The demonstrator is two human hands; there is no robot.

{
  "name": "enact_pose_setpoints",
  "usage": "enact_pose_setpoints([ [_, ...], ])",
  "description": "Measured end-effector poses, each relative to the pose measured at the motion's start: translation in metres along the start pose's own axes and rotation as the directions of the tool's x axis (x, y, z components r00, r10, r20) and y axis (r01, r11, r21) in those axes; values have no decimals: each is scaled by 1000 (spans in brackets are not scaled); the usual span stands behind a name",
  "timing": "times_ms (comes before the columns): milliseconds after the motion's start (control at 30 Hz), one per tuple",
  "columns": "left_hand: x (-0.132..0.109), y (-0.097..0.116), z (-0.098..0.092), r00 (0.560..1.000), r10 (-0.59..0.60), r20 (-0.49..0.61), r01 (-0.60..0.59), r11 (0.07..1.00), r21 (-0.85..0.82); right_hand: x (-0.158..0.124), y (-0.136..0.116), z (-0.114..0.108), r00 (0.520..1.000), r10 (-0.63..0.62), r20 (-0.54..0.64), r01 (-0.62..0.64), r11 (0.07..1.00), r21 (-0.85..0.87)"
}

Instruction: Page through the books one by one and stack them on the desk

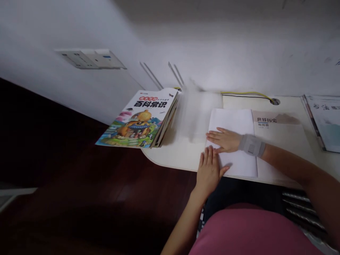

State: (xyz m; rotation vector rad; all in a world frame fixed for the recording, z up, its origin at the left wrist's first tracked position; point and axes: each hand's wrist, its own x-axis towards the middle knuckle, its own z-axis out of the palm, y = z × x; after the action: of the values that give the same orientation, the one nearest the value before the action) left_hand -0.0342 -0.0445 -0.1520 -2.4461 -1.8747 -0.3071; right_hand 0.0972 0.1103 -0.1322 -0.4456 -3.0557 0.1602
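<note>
A white sheet of paper (237, 164) lies flat near the table's front edge. Beside it, on the right, shows a pale book cover (281, 141) with a printed Chinese title. My right hand (225, 140), with a grey band on the wrist, rests palm down on the sheet, fingers spread toward its left edge. Just below, my left hand (209, 168) lies flat over the sheet's lower left edge, its thumb stretched out to the right. The hands nearly touch, and neither grips anything. Left of the sheet is a pale, see-through, blurred sheet (195, 113); its kind is unclear.
A stack of books (140, 122) with a colourful cartoon cover overhangs the table's left end. Another book (328, 120) lies at the far right. A yellow cable (247, 93) runs along the wall to a round hole (275, 101). Wall sockets (90, 58) are at the upper left.
</note>
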Motion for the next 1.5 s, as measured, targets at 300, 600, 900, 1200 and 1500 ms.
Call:
enact_pose_setpoints([
  [300, -3, 4, -3, 999, -21, -39, 20, 1000, -19, 39, 79, -1, 987, 161, -4, -161, 986, 37],
  [600, -3, -14, 4, 971, -178, -161, 122, 944, -305, 62, 111, -5, 939, 343, 20, -342, 939, -23],
  [900, 17, -37, -22, 909, -417, -30, 287, 675, -680, 55, 45, -39, 996, 23, -85, -52, 933, -356],
  [1200, 50, 9, -75, 958, -242, -154, -140, 74, -987, -46, 21, -135, 938, 47, -342, -133, 963, -233],
  [1500, 137, 94, -25, 946, 324, -26, -261, 707, -658, -250, 9, -95, 336, 642, -690, -516, 738, 435],
])
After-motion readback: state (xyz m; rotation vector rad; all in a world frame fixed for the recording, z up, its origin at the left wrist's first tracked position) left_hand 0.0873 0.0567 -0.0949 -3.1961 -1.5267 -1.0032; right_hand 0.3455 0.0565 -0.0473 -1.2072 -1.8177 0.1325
